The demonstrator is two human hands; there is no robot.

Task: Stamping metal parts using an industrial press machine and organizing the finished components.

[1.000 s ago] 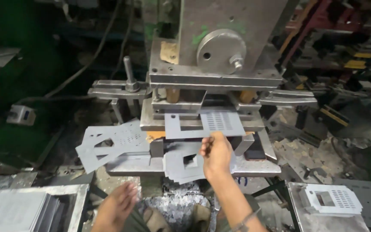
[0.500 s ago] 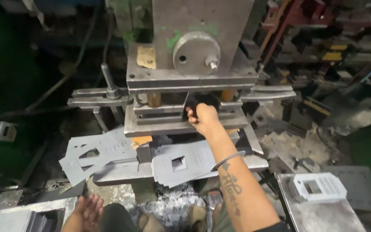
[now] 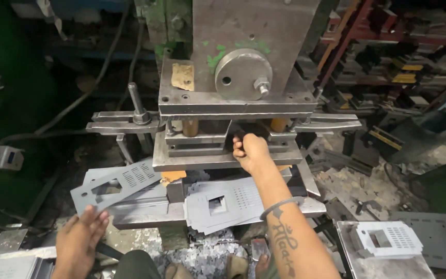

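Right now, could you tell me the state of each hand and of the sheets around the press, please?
right hand: reaching into the press gap, fingers curled
left hand: fingers spread, touching the left sheet's edge
left sheet: flat, overhanging the bed
middle sheets: stacked under the forearm
right sheets: piled on a tray

We note dim workshop: dark green wall (image 3: 6, 67) at left, cluttered metal racks (image 3: 388, 57) at right (contents indistinct), scrap-strewn floor (image 3: 357, 181), cables (image 3: 78, 98) trailing.
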